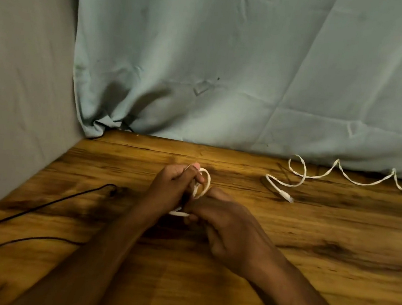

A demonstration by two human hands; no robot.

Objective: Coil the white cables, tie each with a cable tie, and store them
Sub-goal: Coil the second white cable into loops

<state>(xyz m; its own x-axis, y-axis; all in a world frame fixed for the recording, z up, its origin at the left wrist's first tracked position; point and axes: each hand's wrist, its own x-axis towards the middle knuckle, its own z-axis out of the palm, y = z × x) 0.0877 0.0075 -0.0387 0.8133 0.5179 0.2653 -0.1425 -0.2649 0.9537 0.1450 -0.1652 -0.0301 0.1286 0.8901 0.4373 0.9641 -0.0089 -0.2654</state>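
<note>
While both hands grip a coiled white cable, wooden table, teal curtain

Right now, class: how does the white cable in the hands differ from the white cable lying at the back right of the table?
The held cable is gathered into small loops, gripped by the left hand and right hand; the loose cable sprawls in uncoiled zigzags. The held one sits mid-table, the loose one lies untouched by the curtain. Both are white and flat-looking.
</note>
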